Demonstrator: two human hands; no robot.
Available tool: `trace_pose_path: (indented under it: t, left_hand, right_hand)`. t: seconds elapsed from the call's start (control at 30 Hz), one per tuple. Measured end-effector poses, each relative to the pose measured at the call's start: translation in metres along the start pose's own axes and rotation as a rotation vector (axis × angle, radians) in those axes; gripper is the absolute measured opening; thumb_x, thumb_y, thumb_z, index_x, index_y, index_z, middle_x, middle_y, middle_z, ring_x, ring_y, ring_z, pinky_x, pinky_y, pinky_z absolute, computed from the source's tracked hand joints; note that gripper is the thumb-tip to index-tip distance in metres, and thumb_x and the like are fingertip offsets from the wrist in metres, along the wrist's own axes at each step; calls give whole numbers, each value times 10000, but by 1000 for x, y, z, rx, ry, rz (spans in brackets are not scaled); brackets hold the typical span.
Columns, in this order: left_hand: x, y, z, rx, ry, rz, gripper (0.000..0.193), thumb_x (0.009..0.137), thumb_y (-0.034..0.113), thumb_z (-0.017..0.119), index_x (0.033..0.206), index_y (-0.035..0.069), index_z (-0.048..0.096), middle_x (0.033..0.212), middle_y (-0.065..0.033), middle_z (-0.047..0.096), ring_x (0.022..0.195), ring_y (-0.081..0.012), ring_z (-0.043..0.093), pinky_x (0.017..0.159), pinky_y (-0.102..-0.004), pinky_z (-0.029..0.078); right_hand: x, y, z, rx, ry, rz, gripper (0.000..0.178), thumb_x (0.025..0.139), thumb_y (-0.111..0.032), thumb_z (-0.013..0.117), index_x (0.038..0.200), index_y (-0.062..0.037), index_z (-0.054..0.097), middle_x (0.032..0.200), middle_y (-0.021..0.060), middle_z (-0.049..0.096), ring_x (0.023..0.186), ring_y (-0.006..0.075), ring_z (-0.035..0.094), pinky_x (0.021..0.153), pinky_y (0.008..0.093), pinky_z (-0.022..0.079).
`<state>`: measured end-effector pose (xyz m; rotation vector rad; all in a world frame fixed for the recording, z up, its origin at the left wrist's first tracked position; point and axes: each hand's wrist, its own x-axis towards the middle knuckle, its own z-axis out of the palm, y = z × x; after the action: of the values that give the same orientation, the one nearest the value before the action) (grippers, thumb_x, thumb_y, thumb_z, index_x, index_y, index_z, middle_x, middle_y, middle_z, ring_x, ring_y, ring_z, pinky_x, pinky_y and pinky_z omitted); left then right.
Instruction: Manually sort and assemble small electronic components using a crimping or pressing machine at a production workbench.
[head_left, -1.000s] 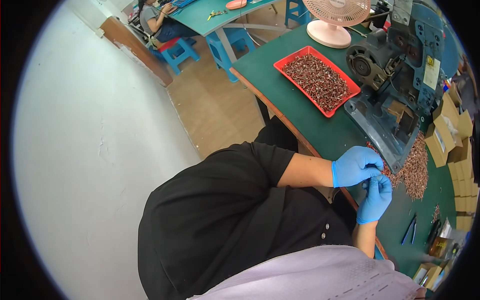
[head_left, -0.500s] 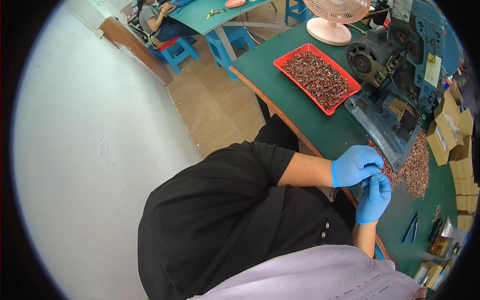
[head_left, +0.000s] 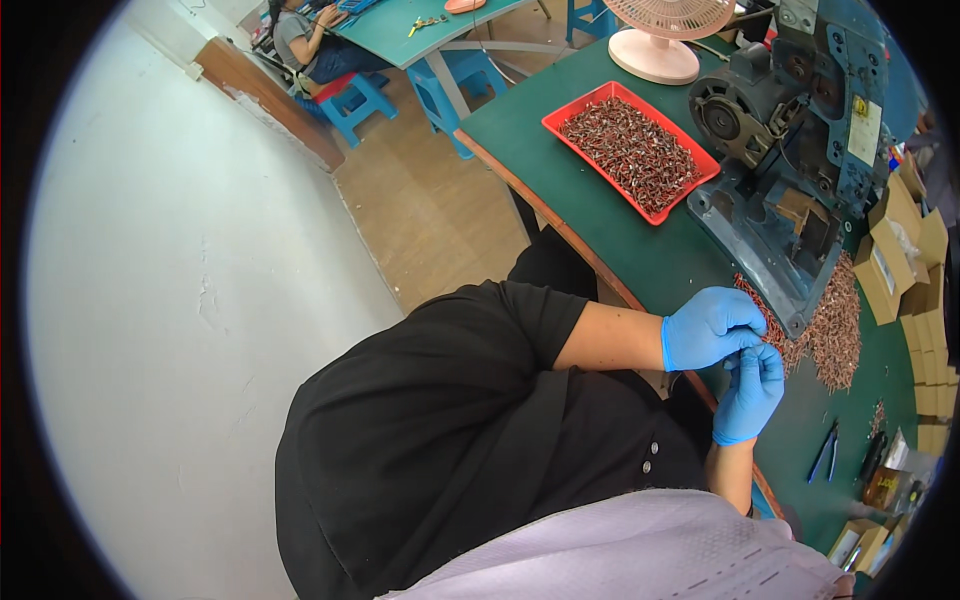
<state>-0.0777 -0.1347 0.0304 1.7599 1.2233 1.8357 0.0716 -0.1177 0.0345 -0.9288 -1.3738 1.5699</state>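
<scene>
Both my hands wear blue gloves and meet at the table's edge, by the corner of a blue-grey machine point(head_left: 765, 240). My left hand point(head_left: 712, 328) is closed in a pinch. Its fingertips touch those of my right hand point(head_left: 749, 398), which is pinched too. Whatever is between the fingers is too small or hidden to make out. Beyond the fingers, a heap of small copper-coloured metal parts point(head_left: 835, 335) lies on the green table. Some red-brown small parts point(head_left: 750, 291) show between my left hand and the machine's base.
A red tray point(head_left: 560, 125) full of small red-brown and silvery parts stands beside the machine. Behind it is a pink fan point(head_left: 655, 57). Blue-handled pliers point(head_left: 824, 455) lie right of my hands, near cardboard boxes point(head_left: 885, 265). Another person point(head_left: 310, 45) sits at a far table.
The view has shifted slightly, so the table and machine sit a little higher. My hands stay pinched together in nearly the same place.
</scene>
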Motion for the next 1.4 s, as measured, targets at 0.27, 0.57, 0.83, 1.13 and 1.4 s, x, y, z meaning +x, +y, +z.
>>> trace_pose_path:
  t: [0.27, 0.57, 0.83, 1.13, 1.4]
  left_hand:
    - [7, -8, 4, -40, -29, -55, 109, 740, 57, 694, 834, 58, 638, 756, -100, 601, 694, -279, 599, 618, -354, 480]
    - [107, -93, 37, 119, 56, -188, 97, 842, 15, 647, 935, -14, 643, 791, -25, 617, 696, -84, 565, 644, -225, 472]
    - [194, -149, 86, 128, 123, 21, 98, 818, 49, 674, 901, -4, 666, 743, -41, 627, 634, -84, 552, 594, -232, 449]
    - [247, -171, 120, 343, 241, 262, 55, 754, 33, 681, 789, 4, 650, 689, -140, 594, 611, -275, 594, 584, -340, 466]
    - [259, -196, 127, 310, 300, 205, 50, 735, 22, 687, 751, 19, 640, 681, -136, 594, 604, -291, 581, 572, -354, 458]
  right_hand:
    - [2, 5, -8, -37, 99, -18, 44, 886, 10, 542, 903, -13, 575, 801, 34, 589, 704, 88, 526, 694, 211, 423]
    - [136, -10, -85, -196, 75, -91, 93, 883, -69, 608, 944, 1, 598, 803, 21, 587, 724, 96, 561, 671, 236, 465]
    - [227, -25, -106, -234, 329, -294, 142, 812, -147, 691, 856, -13, 672, 770, -5, 632, 696, 56, 552, 666, 224, 464]
    - [322, -25, -94, -283, 435, -429, 110, 824, -95, 679, 849, -2, 627, 757, 20, 629, 679, 73, 558, 640, 215, 457]
    - [351, -17, -88, -304, 527, -414, 117, 806, -67, 678, 753, 6, 603, 666, 44, 617, 610, 86, 548, 597, 242, 464]
